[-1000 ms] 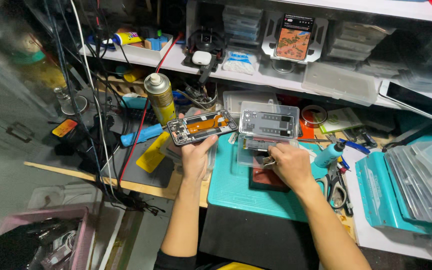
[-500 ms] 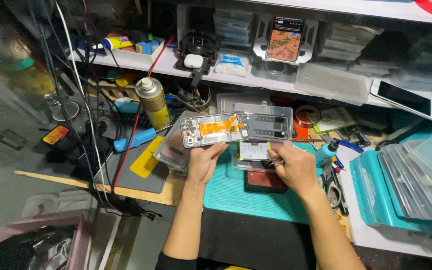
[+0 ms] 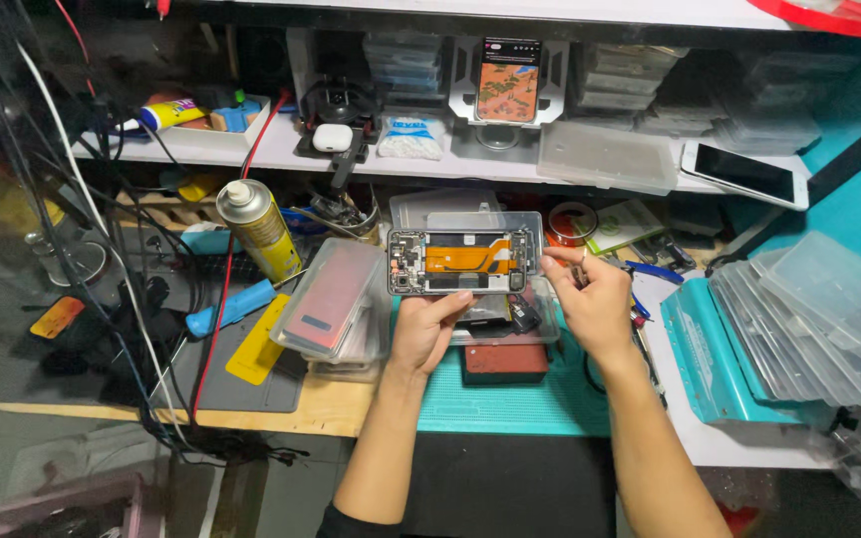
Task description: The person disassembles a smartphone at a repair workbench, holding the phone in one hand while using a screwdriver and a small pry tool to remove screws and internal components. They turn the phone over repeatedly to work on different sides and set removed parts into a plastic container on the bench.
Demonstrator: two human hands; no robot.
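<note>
Phone [image 3: 460, 262], opened with its back off, is held level above the green mat [image 3: 510, 394] on the table, its boards and an orange flex cable facing up. The left hand [image 3: 429, 329] grips it from below, thumb along the near long edge and fingers under the frame. The right hand [image 3: 590, 299] pinches the right short end between thumb and fingertips. It looks light and stiff along the frame, yet fragile: the bare flex cable and small parts inside would likely tear or bend under a fingertip, and the smooth metal rim may slip. The safest hold seems to be on the outer edges only, as both hands have it now. A clear tray [image 3: 510, 329] lies beneath, a second phone [image 3: 336, 304] sits just left, and a spray can [image 3: 256, 227] stands further left.
</note>
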